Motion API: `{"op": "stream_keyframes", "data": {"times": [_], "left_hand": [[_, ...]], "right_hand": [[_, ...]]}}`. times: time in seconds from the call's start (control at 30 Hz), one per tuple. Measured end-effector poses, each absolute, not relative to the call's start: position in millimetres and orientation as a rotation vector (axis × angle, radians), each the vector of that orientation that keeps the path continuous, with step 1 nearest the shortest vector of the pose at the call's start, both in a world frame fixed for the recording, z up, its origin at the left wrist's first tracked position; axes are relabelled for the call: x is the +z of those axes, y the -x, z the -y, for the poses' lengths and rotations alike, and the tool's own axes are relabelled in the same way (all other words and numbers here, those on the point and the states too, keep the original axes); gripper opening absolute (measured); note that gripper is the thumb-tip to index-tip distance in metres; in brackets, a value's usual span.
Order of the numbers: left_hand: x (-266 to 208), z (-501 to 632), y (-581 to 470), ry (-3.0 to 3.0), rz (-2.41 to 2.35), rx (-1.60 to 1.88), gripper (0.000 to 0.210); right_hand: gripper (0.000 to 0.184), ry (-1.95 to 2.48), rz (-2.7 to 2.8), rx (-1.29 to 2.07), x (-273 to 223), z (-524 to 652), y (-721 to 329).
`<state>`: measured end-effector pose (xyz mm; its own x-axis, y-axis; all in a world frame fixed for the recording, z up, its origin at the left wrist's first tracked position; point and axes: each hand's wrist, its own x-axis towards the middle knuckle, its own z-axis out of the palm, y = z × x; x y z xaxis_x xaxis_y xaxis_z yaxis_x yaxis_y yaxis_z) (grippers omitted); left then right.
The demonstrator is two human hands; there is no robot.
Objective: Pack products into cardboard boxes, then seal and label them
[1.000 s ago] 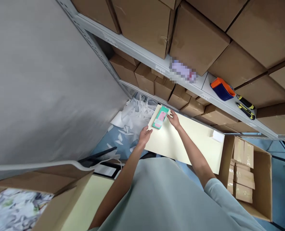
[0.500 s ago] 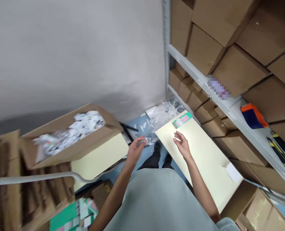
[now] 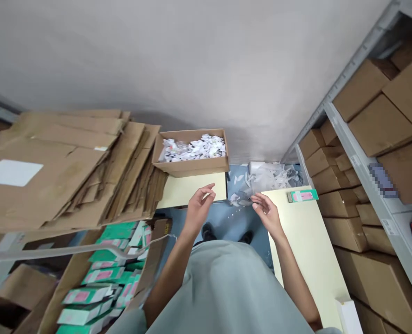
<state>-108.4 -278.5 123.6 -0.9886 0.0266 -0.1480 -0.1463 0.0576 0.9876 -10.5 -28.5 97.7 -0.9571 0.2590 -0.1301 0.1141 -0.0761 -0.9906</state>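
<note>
Left hand (image 3: 199, 209) and right hand (image 3: 267, 214) were empty, fingers loosely spread. Green-and-pink box (image 3: 302, 196) lay on the cream table (image 3: 308, 246), beyond and right of the right hand; looked light, stiffish, crushable, probably best gripped by long edges.

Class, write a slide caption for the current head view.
Empty left hand raised, empty right hand near a cream table bearing a green-and-pink package.

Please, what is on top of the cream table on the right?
On the cream table: a green-and-pink box and a white box. The right forearm hides part of the table.
</note>
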Motion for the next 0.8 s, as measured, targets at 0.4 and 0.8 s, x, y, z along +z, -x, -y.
{"op": "stream_keyframes", "data": {"times": [0.4,0.8], "left_hand": [[159,516,145,0.463,-2.348,2.519,0.036],[123,718,125,1.165,-2.29,2.648,0.05]], "right_hand": [[0.05,-0.112,2.408,2.231,127,241,127],[0.058,-0.546,2.716,2.347,119,461,221]]}}
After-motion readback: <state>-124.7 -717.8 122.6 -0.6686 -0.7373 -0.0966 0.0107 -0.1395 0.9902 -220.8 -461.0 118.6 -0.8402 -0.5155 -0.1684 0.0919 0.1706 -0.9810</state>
